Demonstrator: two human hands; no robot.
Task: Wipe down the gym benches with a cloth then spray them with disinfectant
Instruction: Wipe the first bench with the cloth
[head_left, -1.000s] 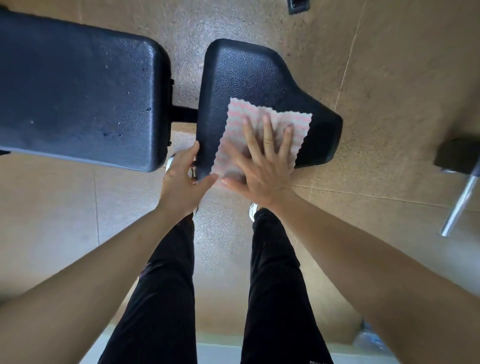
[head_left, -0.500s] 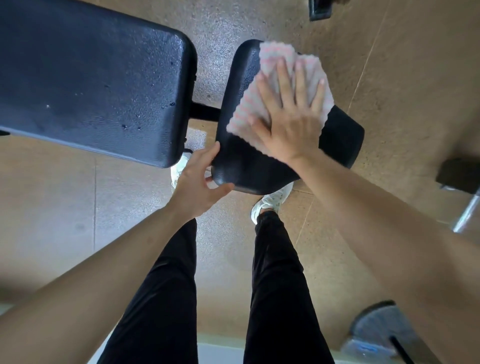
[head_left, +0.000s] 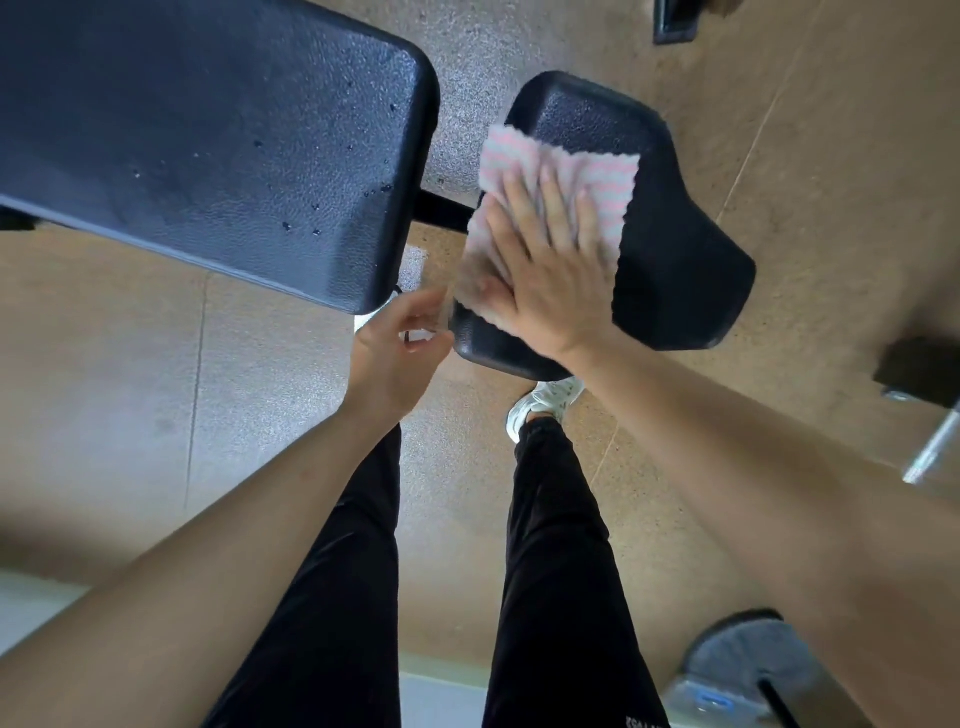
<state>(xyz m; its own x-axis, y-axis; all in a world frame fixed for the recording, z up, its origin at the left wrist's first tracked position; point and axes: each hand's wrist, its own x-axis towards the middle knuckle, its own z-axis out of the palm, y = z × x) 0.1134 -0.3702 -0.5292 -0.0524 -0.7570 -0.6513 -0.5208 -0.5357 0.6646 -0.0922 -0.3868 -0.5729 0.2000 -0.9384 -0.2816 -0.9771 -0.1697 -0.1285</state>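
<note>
We pressed our right hand (head_left: 545, 291), fingers (head_left: 551, 208) spread flat, on the pink-and-white striped cloth (head_left: 519, 156) atop the black padded seat (head_left: 675, 260), whose wider end lay rightward.

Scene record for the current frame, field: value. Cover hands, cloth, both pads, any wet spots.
right hand: flat, fingers straight, pressing on the cloth
cloth: pink-and-white, spread over the left part of the seat pad
seat pad: black, the smaller pad, to the right of the back pad
back pad: long, black, apart from the seat pad across a gap
droplets: scattered on the back pad near its right end
left hand: at the seat pad's near-left corner, fingers curled; contact blurred, cannot tell
</note>
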